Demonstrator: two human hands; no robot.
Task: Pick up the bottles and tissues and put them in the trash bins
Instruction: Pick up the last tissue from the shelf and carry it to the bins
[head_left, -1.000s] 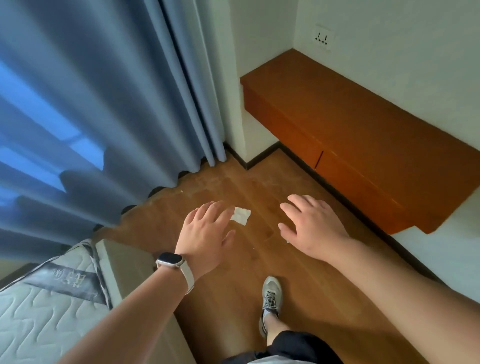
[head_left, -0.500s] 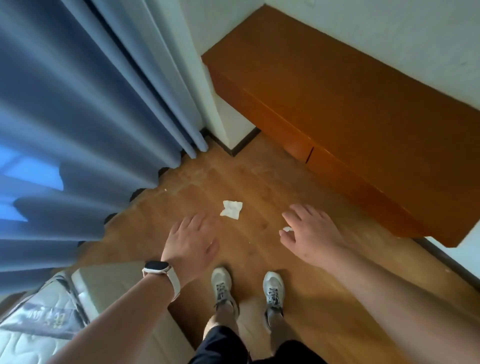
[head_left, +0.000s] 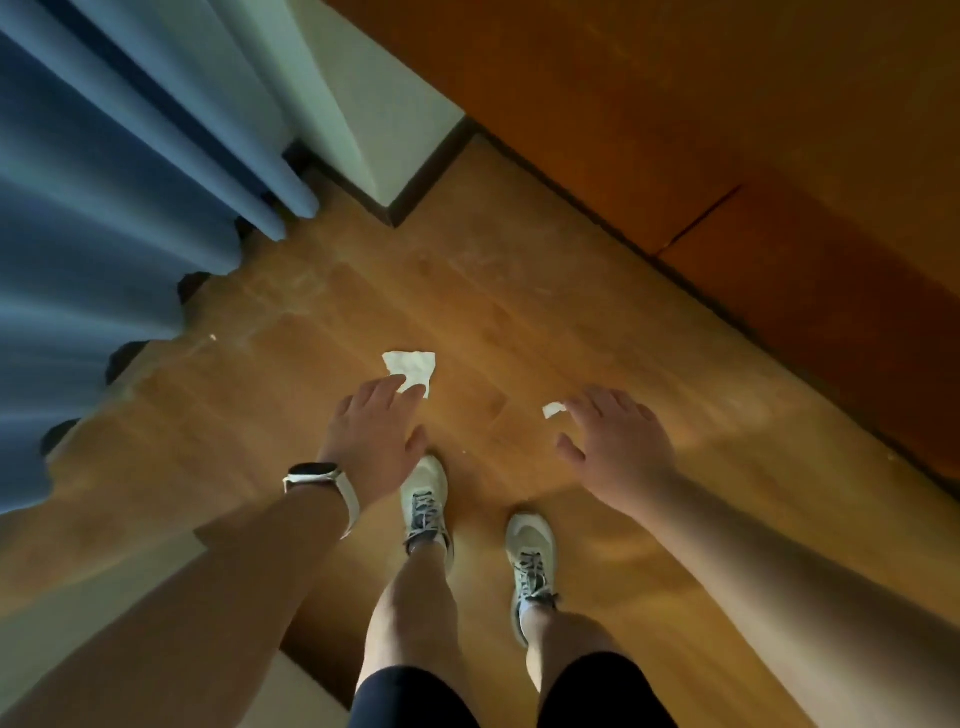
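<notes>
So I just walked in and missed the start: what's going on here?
A person stands on the wooden floor, looking down, with both hands open and reaching toward it. The left hand hangs over the near edge of a crumpled white tissue, and the right hand is beside a smaller white scrap. Both pieces lie on the floor, and neither is gripped yet. No bin or bottle is in view.
</notes>
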